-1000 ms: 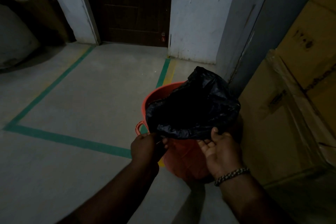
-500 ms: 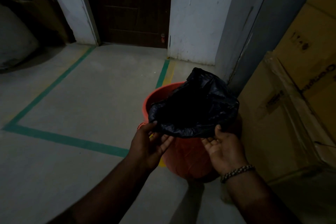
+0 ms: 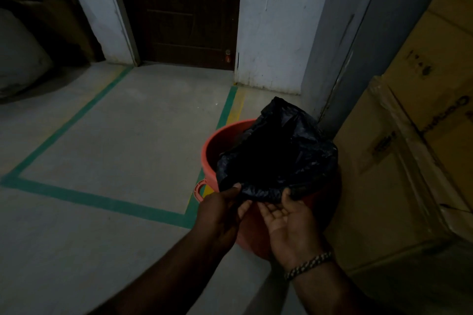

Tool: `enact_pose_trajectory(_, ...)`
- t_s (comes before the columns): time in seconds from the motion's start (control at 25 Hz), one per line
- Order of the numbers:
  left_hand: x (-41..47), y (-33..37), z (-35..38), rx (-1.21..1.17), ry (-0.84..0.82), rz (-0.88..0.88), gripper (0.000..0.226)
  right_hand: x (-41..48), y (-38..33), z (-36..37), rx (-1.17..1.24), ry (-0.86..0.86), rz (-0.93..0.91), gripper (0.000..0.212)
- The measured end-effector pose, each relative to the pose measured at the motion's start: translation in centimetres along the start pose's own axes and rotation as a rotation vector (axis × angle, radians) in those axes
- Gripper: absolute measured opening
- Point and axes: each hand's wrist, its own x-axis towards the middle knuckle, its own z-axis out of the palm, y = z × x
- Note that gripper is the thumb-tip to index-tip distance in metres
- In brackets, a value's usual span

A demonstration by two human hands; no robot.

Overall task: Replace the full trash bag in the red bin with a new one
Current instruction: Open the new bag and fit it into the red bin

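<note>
Left hand (image 3: 220, 208) pinches the near edge of the black bag (image 3: 279, 158), thumb on top and fingers beneath. The right hand (image 3: 289, 222) lies palm up just beside it, thumb pressing the same edge onto fingers that are mostly hidden under the plastic. The cardboard boxes (image 3: 409, 161) are cut off at the right edge. The bag bulges over the red bin (image 3: 212, 146), which stands on the floor against those boxes. It covers most of the bin's mouth, so what is inside cannot be seen in the dim light. Both hands hide the bin's near wall, and a bracelet (image 3: 308, 264) circles the right wrist. Half a second ago the hands gripped the edge farther apart; now the two thumbs sit close together.
</note>
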Motion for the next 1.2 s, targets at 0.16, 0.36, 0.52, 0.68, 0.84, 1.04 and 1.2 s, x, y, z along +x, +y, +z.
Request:
enact_pose_trajectory(0.16,-0.6,-0.2,0.1,0.041,-0.019,0.065,0.022,0.5,-0.6,0.1,0.026,-0.026,0.032,0.016)
enact_pose_trajectory(0.36,-2.1,-0.3,0.2,0.171,-0.023,0.141,0.022,1.3,-1.9,0.4,0.027,-0.006,0.073,0.024)
enact_pose_trajectory(0.52,-2.2,0.0,-0.3,0.268,0.086,0.163,0.023,1.7,-3.4,0.7,-0.046,0.026,0.079,0.014)
enact_pose_trajectory(0.68,-3.2,0.7,-0.4,0.393,0.130,0.310,0.019,1.9,-4.4,0.7,-0.061,0.038,0.065,0.012)
enact_pose_trajectory(0.84,-3.6,1.2,-0.5,0.382,0.132,0.356,0.016,1.7,-4.4,0.8,-0.056,0.033,0.064,0.011)
enact_pose_trajectory(1.04,-3.6,1.9,-0.4,0.165,0.094,0.324,0.017,1.9,-4.7,0.5,-0.048,0.044,0.060,0.009)
enact_pose_trajectory(1.2,-4.0,2.2,-0.6,0.101,0.015,0.224,0.032,2.2,-4.8,0.5,-0.045,0.041,0.040,0.011)
